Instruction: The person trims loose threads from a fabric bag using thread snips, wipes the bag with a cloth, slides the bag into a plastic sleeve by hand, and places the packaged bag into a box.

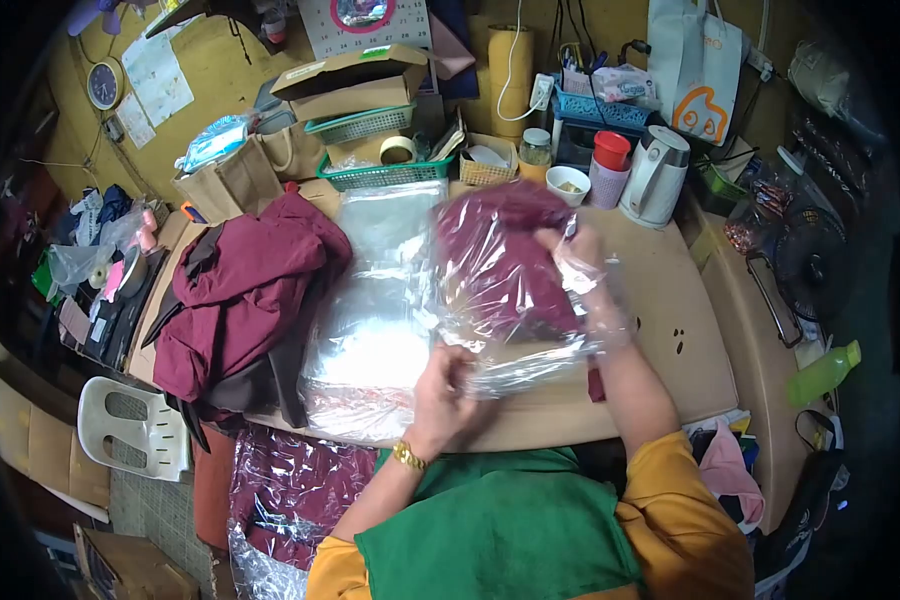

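A folded maroon garment (505,250) lies inside a clear plastic bag (540,365) above the front middle of the table. My right hand (575,260) reaches to the garment's right side, slightly blurred, with fingers closed on its edge. Clear plastic crosses my right forearm, so that hand seems to be inside the bag. Lower down, my left hand (447,395) pinches the bag's near left edge. Left of the bag lies a stack of flat clear plastic bags (375,310). Farther left sits a heap of maroon and black garments (255,285).
Behind stand green baskets (385,175), a tape roll (398,150), a white bowl (568,187), a lidded cup (610,170) and a kettle (656,178). Bagged maroon garments (300,490) lie below the table's front edge, near a white plastic chair (135,425).
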{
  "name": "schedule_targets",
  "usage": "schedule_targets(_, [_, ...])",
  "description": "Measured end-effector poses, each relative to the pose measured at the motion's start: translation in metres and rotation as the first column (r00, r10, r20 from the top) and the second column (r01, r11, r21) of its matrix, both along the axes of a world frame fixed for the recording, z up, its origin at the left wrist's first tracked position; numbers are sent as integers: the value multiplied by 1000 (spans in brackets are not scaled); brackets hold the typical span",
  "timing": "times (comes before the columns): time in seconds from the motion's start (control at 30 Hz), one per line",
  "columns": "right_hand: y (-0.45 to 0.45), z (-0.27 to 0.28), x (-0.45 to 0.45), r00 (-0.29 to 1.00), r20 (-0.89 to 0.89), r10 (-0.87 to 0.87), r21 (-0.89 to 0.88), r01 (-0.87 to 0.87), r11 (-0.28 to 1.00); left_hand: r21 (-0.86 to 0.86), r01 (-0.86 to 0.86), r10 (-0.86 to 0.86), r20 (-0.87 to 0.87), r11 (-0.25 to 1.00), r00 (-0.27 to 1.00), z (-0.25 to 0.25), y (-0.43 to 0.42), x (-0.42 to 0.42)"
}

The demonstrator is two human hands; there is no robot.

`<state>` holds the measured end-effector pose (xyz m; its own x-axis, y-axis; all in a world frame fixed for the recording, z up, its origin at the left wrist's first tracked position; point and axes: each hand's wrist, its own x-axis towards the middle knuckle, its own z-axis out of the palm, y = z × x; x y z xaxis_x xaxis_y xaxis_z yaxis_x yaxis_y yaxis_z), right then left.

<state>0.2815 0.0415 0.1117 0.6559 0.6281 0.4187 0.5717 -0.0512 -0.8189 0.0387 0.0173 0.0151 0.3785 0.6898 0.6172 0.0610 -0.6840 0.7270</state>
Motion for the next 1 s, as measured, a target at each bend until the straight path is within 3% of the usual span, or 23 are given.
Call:
schedule_targets(0.03, [7,-20,24,949,296,-107,289,18,957,-126,67,-70,-20,990,997,12,-11,3])
schedule_targets(0.1, [-21,27,8,820,568,-68,64,38,997,-131,153,-154,0,979,988,25,-24,11])
schedule_targets(0.13, [-25,25,3,524,852,17,72,-149,986,-135,161,-162,3,978,987,30,-28,12])
schedule_targets(0.17, [-31,24,-8,672,677,302,-226,-200,953,-169,168,-176,-31,971,984,35,-30,13])
schedule_targets(0.2, [-31,8,-6,589,513,625,-378,-498,780,-201,173,-189,-64,964,980,37,-30,14])
schedule_targets(0.23, [-28,-12,-2,334,7,943,-311,-895,320,-201,180,-195,-61,963,979,37,-29,14])
schedule_targets(0.33, [-18,-69,-10,58,-396,916,-346,-934,-90,99,182,-160,-197,978,967,29,-23,2])
schedule_targets(0.37, [-18,-84,-18,105,-9,994,-520,-850,85,98,180,-159,-195,979,968,27,-27,-4])
schedule_targets(0.43, [-23,-90,-27,198,164,966,-862,-448,238,-215,280,-343,-360,935,868,23,-39,-17])
schedule_targets(0.5, [5,-128,-23,343,355,870,-841,-288,457,-488,403,-606,-386,774,695,26,-44,-24])
schedule_targets(0.53, [25,-142,-11,491,374,787,-733,-363,575,-552,493,-723,-349,673,596,23,-43,-24])
schedule_targets(0.57, [44,-145,0,589,420,690,-715,-253,651,-609,566,-823,-301,555,482,18,-42,-23])
schedule_targets(0.6, [59,-142,8,703,381,600,-722,-179,668,-608,565,-820,-304,558,485,10,-45,-17])
schedule_targets(0.63, [69,-142,18,767,386,512,-690,-129,713,-629,655,-894,-158,419,420,2,-48,-8])
schedule_targets(0.67, [79,-144,23,791,374,484,-697,-105,709,-626,733,-942,-9,268,336,-3,-50,-3])
schedule_targets(0.77, [83,-146,18,776,357,520,-713,-133,688,-772,590,-968,-141,238,207,23,-35,0])
schedule_targets(0.8, [79,-148,13,731,345,589,-724,-192,663,-770,593,-970,-144,236,198,32,-25,-5])
schedule_targets(0.83, [69,-151,6,734,350,582,-723,-184,666,-699,647,-935,-93,306,341,41,-13,-16])
schedule_targets(0.87, [55,-154,-1,646,367,669,-728,-248,639,-620,684,-880,-23,385,475,46,-1,-25])
schedule_targets(0.9, [47,-152,-3,545,382,746,-737,-308,602,-471,605,-757,-260,642,600,44,9,-31])
schedule_targets(0.93, [42,-150,-2,543,385,746,-739,-302,602,-340,491,-597,-480,802,643,38,13,-28])
schedule_targets(0.97, [35,-151,-3,534,358,766,-700,-389,598,-172,373,-388,-658,912,645,29,16,-26])
schedule_targets(1.0, [31,-151,-3,522,332,786,-653,-474,591,-176,373,-391,-657,911,644,12,17,-20])
